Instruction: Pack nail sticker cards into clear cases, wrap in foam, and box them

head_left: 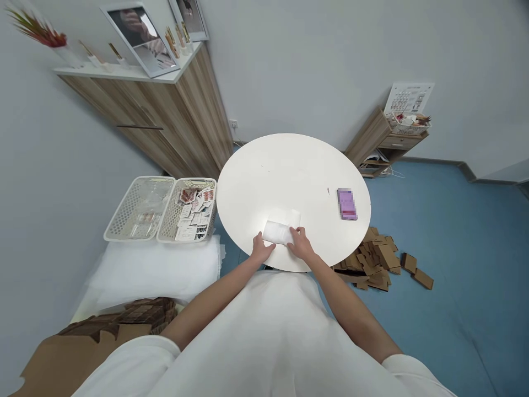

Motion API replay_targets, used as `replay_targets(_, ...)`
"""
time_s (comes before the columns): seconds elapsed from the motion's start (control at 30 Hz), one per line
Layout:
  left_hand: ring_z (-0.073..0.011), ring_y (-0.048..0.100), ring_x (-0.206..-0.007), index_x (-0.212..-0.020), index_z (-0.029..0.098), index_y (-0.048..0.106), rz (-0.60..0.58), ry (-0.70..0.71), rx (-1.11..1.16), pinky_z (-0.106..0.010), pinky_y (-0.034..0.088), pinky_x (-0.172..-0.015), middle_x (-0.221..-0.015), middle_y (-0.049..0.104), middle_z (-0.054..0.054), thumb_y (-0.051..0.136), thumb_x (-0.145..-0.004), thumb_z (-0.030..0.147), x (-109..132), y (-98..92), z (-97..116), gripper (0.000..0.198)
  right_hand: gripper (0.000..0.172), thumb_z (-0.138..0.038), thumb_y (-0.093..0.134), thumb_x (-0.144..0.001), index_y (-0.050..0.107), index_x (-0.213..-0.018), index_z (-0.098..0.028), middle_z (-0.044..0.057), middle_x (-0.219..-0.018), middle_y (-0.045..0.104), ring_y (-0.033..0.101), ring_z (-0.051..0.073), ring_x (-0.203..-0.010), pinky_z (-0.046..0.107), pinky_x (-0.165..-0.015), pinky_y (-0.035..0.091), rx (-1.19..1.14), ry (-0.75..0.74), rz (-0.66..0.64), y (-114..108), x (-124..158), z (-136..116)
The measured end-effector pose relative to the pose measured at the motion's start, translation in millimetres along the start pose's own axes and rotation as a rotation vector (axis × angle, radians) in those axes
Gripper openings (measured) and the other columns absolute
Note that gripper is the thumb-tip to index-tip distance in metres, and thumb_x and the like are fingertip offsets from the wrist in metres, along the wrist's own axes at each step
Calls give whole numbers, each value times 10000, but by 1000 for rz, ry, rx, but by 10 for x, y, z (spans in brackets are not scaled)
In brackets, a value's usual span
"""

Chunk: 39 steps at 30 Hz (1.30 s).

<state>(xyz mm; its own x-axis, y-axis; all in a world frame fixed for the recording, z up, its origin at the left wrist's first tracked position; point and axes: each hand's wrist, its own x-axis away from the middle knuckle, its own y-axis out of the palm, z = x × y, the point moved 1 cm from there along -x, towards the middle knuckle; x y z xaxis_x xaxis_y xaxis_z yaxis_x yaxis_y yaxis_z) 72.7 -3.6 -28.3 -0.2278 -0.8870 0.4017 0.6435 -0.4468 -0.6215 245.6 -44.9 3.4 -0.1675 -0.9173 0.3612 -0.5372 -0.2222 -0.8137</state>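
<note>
A white, folded soft sheet (278,232), perhaps packing foam, lies near the front edge of the round white table (285,165). My left hand (262,249) grips its left end, the thumb along the near edge and the fingers at the corner. At the right end, my right hand (301,242) has its fingers bent over the sheet and the thumb below. A loose flap of the sheet spreads flat just behind the folded part. Whether anything is wrapped inside is hidden.
A purple box (347,204), blurred out, lies on the table's right. To the left are a basket of printed packets (194,218), a basket of clear plastic pieces (142,212) and stacked white sheets (157,270). Cardboard boxes (374,259) are piled on the floor at right.
</note>
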Motion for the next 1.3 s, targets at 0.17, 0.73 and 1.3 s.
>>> replay_targets(0.17, -165, 579, -828, -1216, 175, 329, -10, -92, 290, -270, 453, -634, -1032, 557, -102, 540, -735, 386, -133, -63, 19, 566, 604, -237, 510, -739, 261, -1289, -243, 104, -1232, 273, 547, 149, -791, 293, -722, 423, -33, -26, -26, 38, 53, -26)
replay_targets(0.73, -141, 518, -635, -681, 190, 526, -158, 315, -165, -252, 387, -571, -659, 563, 0, 496, -681, 187, -97, -68, 450, 29, 562, -235, 608, -639, 417, -1168, -230, 55, -1002, 423, 499, 166, -838, 280, -719, 407, -175, -5, -12, 128, 1, -6)
replay_targets(1.3, -195, 478, -1026, -1089, 193, 511, -74, 542, -175, -359, 399, -886, -1088, 521, -79, 360, -846, 276, 151, -12, 285, 298, 253, -284, 466, -706, 479, -952, -228, -45, -655, 430, 439, 124, -600, 248, -568, 356, -417, 139, 54, 153, -155, 11)
